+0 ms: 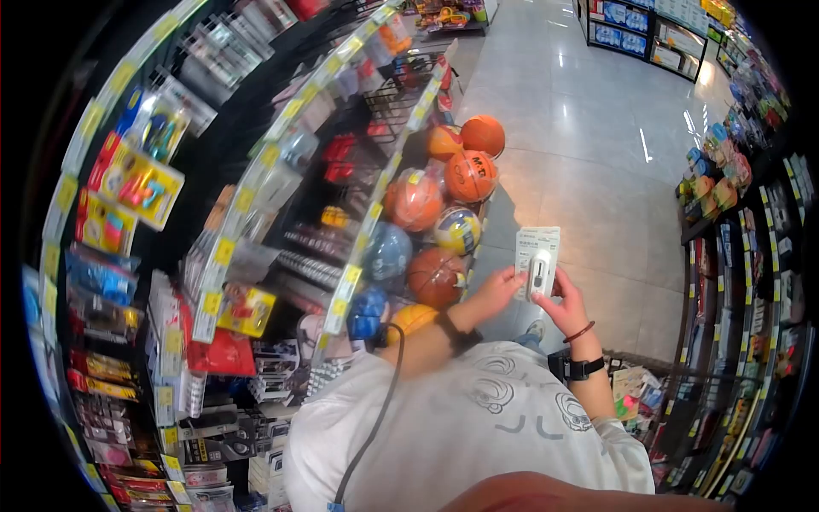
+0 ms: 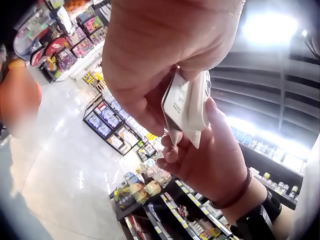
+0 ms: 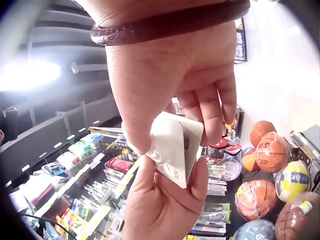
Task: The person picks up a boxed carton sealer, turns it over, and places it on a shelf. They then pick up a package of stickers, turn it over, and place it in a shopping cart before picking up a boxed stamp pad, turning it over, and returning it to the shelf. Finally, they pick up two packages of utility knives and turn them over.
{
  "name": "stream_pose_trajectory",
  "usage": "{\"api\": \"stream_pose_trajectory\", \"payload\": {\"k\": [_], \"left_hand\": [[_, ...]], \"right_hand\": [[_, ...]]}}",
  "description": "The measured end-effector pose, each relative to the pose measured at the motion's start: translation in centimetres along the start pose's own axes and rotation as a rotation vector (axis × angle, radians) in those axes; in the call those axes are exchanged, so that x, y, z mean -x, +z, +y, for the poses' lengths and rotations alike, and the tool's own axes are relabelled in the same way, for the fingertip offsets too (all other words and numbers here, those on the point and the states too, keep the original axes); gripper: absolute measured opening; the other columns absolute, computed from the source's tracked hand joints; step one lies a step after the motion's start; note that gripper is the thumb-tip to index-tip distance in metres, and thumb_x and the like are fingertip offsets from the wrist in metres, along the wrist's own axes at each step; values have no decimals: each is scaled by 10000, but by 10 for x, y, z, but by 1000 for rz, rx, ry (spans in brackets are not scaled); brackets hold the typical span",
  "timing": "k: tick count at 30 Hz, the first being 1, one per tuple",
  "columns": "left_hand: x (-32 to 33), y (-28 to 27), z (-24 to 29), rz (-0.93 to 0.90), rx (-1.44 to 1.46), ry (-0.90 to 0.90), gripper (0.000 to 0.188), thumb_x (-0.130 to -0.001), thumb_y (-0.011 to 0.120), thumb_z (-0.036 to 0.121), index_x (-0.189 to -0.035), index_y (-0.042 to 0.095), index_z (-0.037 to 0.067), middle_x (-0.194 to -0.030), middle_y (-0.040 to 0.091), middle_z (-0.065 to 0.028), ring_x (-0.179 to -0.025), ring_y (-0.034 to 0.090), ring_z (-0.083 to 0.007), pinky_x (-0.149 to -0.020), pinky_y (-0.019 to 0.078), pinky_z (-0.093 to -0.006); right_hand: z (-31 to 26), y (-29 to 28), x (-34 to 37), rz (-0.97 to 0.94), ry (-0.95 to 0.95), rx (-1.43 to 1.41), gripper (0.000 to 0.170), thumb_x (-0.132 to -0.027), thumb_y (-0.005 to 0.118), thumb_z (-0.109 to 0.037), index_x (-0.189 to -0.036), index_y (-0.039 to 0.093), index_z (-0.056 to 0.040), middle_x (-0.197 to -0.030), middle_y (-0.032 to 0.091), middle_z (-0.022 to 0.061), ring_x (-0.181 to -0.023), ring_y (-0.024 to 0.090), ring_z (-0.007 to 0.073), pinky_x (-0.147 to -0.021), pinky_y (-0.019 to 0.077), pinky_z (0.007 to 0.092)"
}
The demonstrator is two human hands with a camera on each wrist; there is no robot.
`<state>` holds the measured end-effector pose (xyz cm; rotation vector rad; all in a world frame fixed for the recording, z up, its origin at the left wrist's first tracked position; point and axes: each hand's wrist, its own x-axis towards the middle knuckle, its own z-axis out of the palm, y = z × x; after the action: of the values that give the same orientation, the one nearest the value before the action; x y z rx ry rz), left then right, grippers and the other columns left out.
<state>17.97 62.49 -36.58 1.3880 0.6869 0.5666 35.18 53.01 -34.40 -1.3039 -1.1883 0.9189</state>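
A small white package [image 1: 537, 263] with a clear bulge and a white item inside is held upright in front of the body. The left hand [image 1: 499, 293] pinches its left edge, and the right hand [image 1: 566, 307] grips its lower right corner, thumb on the front. In the left wrist view the package [image 2: 186, 105] appears edge-on between the left hand [image 2: 167, 45] and the right hand [image 2: 210, 162]. From the right wrist, the package [image 3: 172, 145] lies between the right hand [image 3: 170, 75] and the left hand [image 3: 167, 205]; some fingertips are hidden behind it.
Several balls, among them an orange basketball [image 1: 471, 176], sit on the rack to the left. Shelves with price strips [image 1: 223, 252] and hanging packs line the left side. More shelves [image 1: 725, 282] stand on the right, beyond the tiled floor [image 1: 589, 154].
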Motion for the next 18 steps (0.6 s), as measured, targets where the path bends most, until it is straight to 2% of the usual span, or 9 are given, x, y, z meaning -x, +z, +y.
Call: {"api": "stream_pose_trajectory", "payload": {"k": [3,8,12,15,16,18], "left_hand": [[-56,13,50,11,-50,-94,336,-997,484,278,-1137,613,0,-1025,654,-24,-962,561,-87,-860,455,-271],[-143,9,39,111,57,-33,353,-999,479,261,-1218,555,-6,-1118,627,-51,-1049,551,-109,-908,448,-285],[-184,4,61,126,226,-37,352,-987,502,215,-1263,512,-4,-1160,606,-56,-1075,545,-118,-926,448,-288],[-219,-10,55,102,179,-10,335,-965,533,160,-1255,511,-6,-1167,599,-59,-1084,545,-123,-933,449,-291],[-230,-14,56,103,214,-53,377,-916,590,99,-1265,489,-1,-1180,588,-62,-1086,550,-131,-941,449,-301],[-255,-16,65,113,259,38,425,-884,619,71,-1276,469,2,-1180,586,-63,-1079,558,-138,-936,454,-304]], "right_hand": [[2,-43,-54,-22,16,-32,580,-763,753,-149,-1273,515,-8,-864,681,68,-729,604,112,-695,500,266],[11,-86,-144,-106,-11,-101,535,-779,739,-135,-1250,526,3,-836,642,25,-711,550,82,-683,470,238],[13,-100,-189,-155,35,-120,502,-787,733,-125,-1229,534,6,-801,611,4,-708,520,74,-678,450,225],[22,-108,-219,-164,61,-118,504,-786,732,-122,-1234,538,5,-784,606,-1,-696,522,73,-667,451,227],[25,-109,-231,-166,63,-112,508,-785,732,-123,-1237,539,4,-782,606,-1,-693,524,73,-663,452,228],[33,-116,-254,-175,63,-61,514,-781,734,-129,-1240,541,-1,-760,605,4,-674,527,78,-649,453,233]]}}
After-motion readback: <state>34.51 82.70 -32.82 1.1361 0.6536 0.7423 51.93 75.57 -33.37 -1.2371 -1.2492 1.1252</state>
